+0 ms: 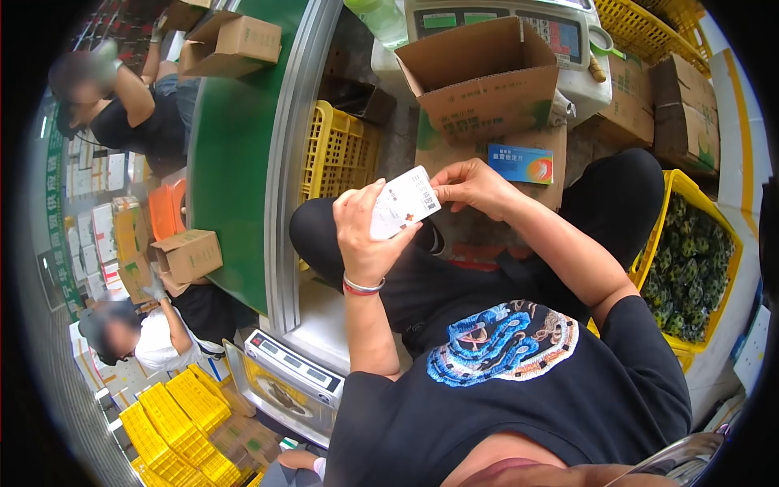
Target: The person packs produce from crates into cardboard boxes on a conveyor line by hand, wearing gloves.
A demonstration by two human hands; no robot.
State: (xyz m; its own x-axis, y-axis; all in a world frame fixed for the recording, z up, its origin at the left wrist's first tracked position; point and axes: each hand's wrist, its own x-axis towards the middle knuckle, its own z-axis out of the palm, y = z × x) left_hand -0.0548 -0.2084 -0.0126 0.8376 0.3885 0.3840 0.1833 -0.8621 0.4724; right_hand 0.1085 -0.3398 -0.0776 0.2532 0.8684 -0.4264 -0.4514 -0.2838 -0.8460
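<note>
A small white medicine box (403, 203) with printed characters and an orange cross is held tilted above my lap. My left hand (359, 235) is closed around its left side, thumb along the lower edge. At the box's right end, the thumb and fingers of my right hand (480, 190) are pinched together on its edge; the exact bit they grip is hidden. Just right of that hand, a blue medicine box (520, 165) lies flat on a brown carton (442, 154). An open cardboard box (491, 101) stands beyond my hands.
A weighing scale (560, 36) and a green-tinted bottle (381, 23) are behind the open box. A yellow crate of dark green produce (690, 268) stands at right, another yellow crate (337, 154) at left. Beyond the green conveyor belt (239, 162), two people handle cartons.
</note>
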